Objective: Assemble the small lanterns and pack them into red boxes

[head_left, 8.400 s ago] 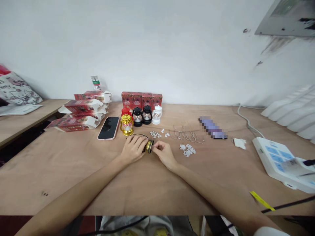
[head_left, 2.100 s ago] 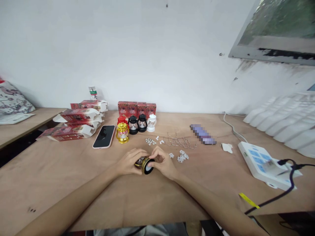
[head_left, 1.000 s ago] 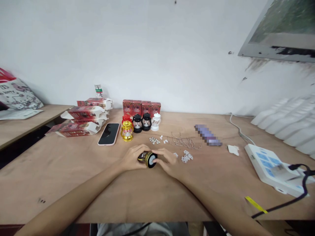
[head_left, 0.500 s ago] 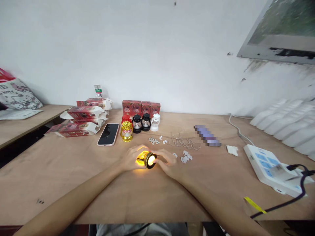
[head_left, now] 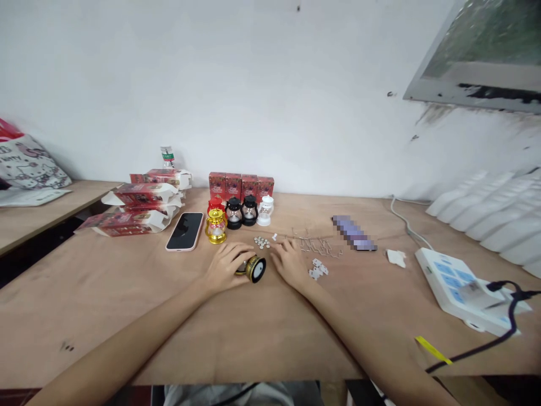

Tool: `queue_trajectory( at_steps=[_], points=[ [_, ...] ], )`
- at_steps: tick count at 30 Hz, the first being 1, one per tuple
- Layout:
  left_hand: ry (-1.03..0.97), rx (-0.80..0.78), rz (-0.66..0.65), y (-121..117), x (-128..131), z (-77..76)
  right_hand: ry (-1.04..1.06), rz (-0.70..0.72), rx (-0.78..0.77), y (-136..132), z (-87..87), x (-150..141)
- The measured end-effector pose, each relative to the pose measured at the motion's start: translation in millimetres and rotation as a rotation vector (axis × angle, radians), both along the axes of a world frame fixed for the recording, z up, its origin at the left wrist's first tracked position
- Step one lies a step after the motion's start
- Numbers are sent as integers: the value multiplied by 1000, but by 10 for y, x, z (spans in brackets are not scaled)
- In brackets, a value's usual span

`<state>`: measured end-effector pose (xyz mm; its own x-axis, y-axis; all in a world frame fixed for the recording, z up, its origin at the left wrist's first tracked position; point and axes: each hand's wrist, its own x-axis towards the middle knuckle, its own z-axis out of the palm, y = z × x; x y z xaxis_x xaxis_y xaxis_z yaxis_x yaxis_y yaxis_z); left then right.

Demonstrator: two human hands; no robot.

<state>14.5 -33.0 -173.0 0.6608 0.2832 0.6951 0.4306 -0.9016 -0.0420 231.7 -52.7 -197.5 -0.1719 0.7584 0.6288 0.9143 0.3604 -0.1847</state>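
Note:
A small mini lantern (head_left: pixel 255 269) with a bronze-gold and black base is tipped on its side, unlit, its round white underside facing me. My left hand (head_left: pixel 228 266) is wrapped round its body and hides most of it. My right hand (head_left: pixel 291 264) is apart from the lantern, palm down over the table, fingers stretched forward and holding nothing that I can see. Just ahead of its fingertips are several button cells (head_left: pixel 261 243) and a small white piece (head_left: pixel 274 237). Thin bent wire handles (head_left: pixel 316 246) lie beyond it, and white plastic tabs (head_left: pixel 316 270) to its right.
Behind my left hand stand a gold lantern (head_left: pixel 217 226), a red one, two black lanterns (head_left: pixel 234 213) and a white lantern (head_left: pixel 265 211), before red boxes (head_left: pixel 241 186). A phone (head_left: pixel 185 232) and opened cartons (head_left: pixel 135 223) are left; a power strip (head_left: pixel 460 290) is right.
The lantern's yellow glow has gone out. My right hand has left the lantern's base and moved slightly forward toward the small parts. My left hand still holds the lantern.

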Motion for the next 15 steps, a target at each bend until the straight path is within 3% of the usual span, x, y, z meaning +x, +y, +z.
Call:
queue_trajectory(
  at_steps=[5,10,15],
  points=[
    [-22,66,72,-46,7,16,-187,-100,-15,-17,-5,-28],
    [-53,-13,75,-37,13,16,-173,-56,39,-33,15,-18],
    [-90,-40,81,-16,13,6,-137,-211,66,3,3,26]
  ],
)
